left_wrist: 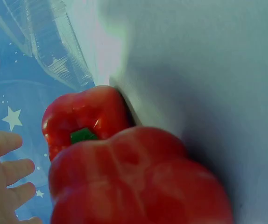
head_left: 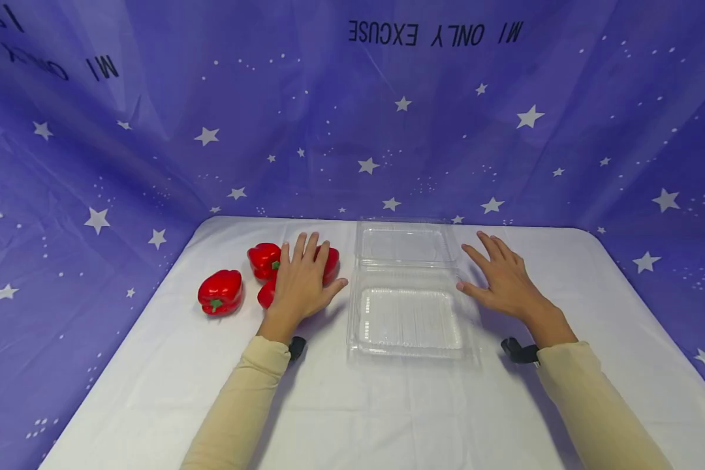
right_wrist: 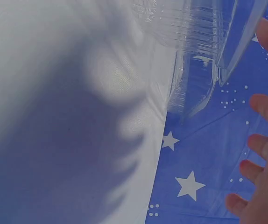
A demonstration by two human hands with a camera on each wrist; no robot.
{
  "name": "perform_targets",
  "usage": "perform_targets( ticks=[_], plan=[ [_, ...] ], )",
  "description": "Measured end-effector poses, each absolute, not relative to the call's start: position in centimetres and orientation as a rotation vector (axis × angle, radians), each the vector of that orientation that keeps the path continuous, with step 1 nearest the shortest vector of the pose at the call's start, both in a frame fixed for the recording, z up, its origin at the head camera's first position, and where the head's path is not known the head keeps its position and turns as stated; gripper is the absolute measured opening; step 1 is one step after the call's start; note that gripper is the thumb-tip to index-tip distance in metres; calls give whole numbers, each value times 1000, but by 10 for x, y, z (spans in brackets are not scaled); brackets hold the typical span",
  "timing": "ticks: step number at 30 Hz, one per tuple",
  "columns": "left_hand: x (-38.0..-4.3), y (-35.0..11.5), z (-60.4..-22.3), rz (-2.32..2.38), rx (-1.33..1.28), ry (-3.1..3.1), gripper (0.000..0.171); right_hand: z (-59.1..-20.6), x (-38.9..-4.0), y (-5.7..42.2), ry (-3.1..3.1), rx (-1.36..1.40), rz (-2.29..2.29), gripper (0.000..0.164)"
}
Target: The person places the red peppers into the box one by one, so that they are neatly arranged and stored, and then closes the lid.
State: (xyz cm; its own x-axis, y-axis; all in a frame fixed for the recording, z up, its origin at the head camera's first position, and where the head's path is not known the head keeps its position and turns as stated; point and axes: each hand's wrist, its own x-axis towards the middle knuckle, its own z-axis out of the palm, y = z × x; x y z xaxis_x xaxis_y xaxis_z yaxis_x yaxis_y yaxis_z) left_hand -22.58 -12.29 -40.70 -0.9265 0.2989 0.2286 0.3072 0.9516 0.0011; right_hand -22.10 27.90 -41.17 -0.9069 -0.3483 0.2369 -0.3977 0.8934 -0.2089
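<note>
Several red bell peppers with green stems lie on the left half of the table, among them one pepper point(head_left: 220, 292) at the far left and another point(head_left: 264, 261) behind it. Over the peppers nearest the container hovers my left hand point(head_left: 301, 284), fingers spread, partly hiding them. In the left wrist view a large pepper point(left_wrist: 138, 182) sits below the hand point(left_wrist: 5, 177), which grips nothing. A clear plastic clamshell container point(head_left: 411, 356) lies unfolded in the middle. Just right of it my right hand point(head_left: 505, 281) is held with its fingers apart, holding nothing.
A white cloth covers the table point(head_left: 411, 418). Behind and at both sides hangs a purple curtain point(head_left: 305, 130) with white stars and printed lettering. Dark straps point(head_left: 518, 351) sit at the wrists, below beige sleeves.
</note>
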Motion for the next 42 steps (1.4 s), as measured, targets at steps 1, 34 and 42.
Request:
perform_targets(
  ticks=[1,34,42],
  plan=[
    [-225,-124,-407,-59,-456,-2875,86,-412,-219,280,-2869,568,387,75],
    [-160,-185,-397,-392,-692,-2716,74,-431,-152,320,-2668,751,891,50],
    [-157,-186,-397,-403,-707,-2689,71,-434,-155,308,-2668,836,987,54]
  ],
)
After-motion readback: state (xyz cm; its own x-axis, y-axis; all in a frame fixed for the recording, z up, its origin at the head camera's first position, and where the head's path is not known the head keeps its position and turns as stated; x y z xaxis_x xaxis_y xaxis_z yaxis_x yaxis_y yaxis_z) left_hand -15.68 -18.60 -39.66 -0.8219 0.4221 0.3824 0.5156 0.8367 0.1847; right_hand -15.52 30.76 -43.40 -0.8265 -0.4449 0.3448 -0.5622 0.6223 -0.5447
